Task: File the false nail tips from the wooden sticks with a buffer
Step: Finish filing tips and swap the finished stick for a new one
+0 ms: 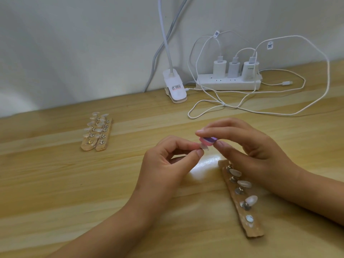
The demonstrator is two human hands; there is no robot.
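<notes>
With your left hand [167, 162] pinching the nail tip [204, 147] above the worktop [74, 183] and your right hand [247, 144] gripping the buffer [264, 140] on it, use short, light, even strokes.

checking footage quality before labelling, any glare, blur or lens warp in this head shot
Head view: a bright glare patch on the table just below the nail tip; head view: the nail tip and buffer look soft, fine detail lost; head view: wide-angle warp bows the table's back edge.
</notes>
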